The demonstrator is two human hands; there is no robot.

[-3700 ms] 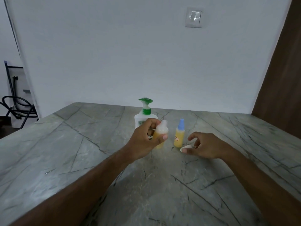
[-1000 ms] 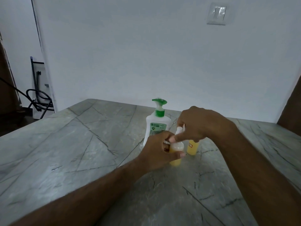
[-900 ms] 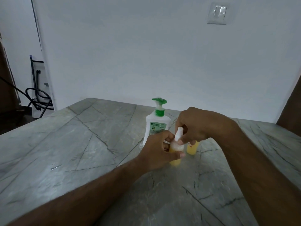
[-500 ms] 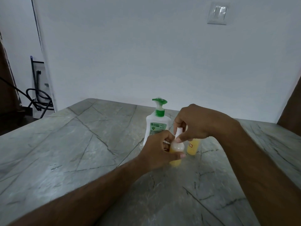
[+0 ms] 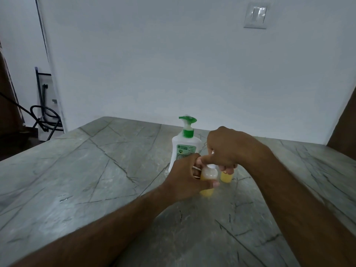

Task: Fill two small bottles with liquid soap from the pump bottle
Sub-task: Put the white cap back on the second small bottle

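1. a grey veined stone bench (image 5: 100,170) is set against a plain white wall, with a light switch (image 5: 255,15) high on the right and a dark metal frame (image 5: 43,116) seen past the wall's left edge.

2. the pump bottle (image 5: 183,149), white with a green pump, is stood upright at the far middle of the bench, just behind both hands.

3. the near small bottle (image 5: 208,175), holding yellow liquid, is kept upright and is gripped round its body by the left hand (image 5: 185,180), whose fingers (image 5: 212,184) are curled across its front; whether its base rests on the bench cannot be told.

4. the right hand (image 5: 229,149) is placed directly above that bottle, its fingertips drawn together on the white cap at the neck, so a pinch on the cap is judged; the cap itself is mostly hidden.

5. the second small bottle (image 5: 225,176), also yellow, is stood on the bench just right of the first, its top hidden behind the right hand.

6. the deciding relation: the bottle's long axis is vertical and the cap lies straight under the right fingertips, so the twist is judged to be made about that upright axis while the body is steadied from the left.

7. both bottles appear filled, so the capping of the near one is judged to be the step in hand.
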